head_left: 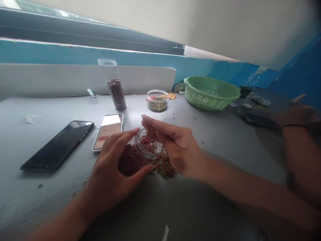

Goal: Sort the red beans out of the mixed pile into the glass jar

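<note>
My left hand (107, 170) is wrapped round a clear jar (149, 152) that lies tilted with its mouth to the right. Dark red beans (131, 159) fill its lower part, and red and green beans (147, 144) show inside the mouth. Right at the rim is my right hand (175, 140), fingers pressed together and curved over the opening. Whatever its palm may hold is hidden. Below the mouth, a pile of mixed red and green beans (165, 165) lies on the grey table, partly covered by my right hand.
Left of the jar lie a black phone (57, 145) and a white phone (109, 129). Behind stand a tall container of brown beans (116, 93), a round tub of green beans (157, 103) and a green basket (210, 97). Another person's arm (298, 144) rests at the right.
</note>
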A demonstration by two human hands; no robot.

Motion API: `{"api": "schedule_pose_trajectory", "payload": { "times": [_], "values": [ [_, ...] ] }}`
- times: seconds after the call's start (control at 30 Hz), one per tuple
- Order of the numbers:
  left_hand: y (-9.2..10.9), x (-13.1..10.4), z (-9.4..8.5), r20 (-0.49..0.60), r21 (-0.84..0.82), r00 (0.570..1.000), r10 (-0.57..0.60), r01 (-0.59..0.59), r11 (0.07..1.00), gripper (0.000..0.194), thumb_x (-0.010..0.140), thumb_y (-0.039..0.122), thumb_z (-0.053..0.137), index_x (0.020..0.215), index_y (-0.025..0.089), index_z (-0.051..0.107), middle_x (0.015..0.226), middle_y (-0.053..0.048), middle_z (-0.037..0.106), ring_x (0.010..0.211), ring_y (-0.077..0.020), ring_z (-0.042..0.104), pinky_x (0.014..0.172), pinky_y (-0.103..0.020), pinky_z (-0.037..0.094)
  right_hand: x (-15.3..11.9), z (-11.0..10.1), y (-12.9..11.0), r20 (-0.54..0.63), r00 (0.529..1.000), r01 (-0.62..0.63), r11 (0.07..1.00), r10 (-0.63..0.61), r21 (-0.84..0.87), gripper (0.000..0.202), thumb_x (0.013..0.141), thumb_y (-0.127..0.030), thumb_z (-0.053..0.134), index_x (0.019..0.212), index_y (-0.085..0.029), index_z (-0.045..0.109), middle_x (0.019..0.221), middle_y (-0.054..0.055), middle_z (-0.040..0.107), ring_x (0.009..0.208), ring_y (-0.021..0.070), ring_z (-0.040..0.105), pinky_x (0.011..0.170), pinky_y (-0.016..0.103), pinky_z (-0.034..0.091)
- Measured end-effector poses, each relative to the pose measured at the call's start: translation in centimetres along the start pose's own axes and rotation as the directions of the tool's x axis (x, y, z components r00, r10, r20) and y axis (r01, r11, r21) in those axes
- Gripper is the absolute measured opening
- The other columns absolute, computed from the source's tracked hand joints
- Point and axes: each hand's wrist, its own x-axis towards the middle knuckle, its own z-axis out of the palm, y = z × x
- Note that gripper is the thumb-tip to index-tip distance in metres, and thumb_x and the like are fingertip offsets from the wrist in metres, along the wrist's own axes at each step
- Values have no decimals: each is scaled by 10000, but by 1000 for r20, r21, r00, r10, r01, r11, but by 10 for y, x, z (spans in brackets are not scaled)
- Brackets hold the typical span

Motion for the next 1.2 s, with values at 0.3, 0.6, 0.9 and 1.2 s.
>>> {"api": "schedule_pose_trajectory", "payload": {
  "times": [0.3, 0.6, 0.9, 1.2],
  "values": [
    [2, -1, 3, -8, 12, 1000, -11, 12, 1000, 755, 833, 453, 776, 1489, 300, 435, 1347, -93, 600, 1242, -313, 596, 1075, -555, 534, -5, -11, 6, 172, 972, 212, 911, -159, -355, 588, 1024, -117, 465, 1556, -369, 473, 1621, -54, 462, 1490, 225, 460, 1267, 464, 369],
    [-1, -2, 4, -35, 28, 999, 32, -31, 999, 761, 824, 438, 792, 1478, 273, 441, 1382, -70, 614, 1314, -268, 564, 1145, -448, 494, -1, -22, 5, 416, 879, 435, 748, -232, -502, 752, 948, -21, 493, 1588, -404, 405, 1692, -44, 331, 1544, 240, 366, 1255, 470, 380],
    [1, -2, 2, -1, 8, 1000, 5, -5, 1000, 770, 827, 419, 791, 1489, 266, 428, 1376, -56, 617, 1265, -238, 572, 1137, -407, 473, -2, -15, 5, 249, 956, 252, 871, -156, -421, 579, 1063, -149, 416, 1578, -413, 412, 1612, -80, 474, 1489, 229, 462, 1223, 472, 448],
    [1, -1, 3, 12, 6, 1000, 24, -24, 1000, 757, 839, 415, 776, 1490, 257, 423, 1362, -73, 605, 1246, -246, 569, 1123, -415, 468, 5, -16, -2, 48, 994, -97, 995, 95, 35, 569, 997, -220, 592, 1540, -348, 482, 1481, 15, 627, 1440, 231, 528, 1254, 522, 386]
  ]
}}
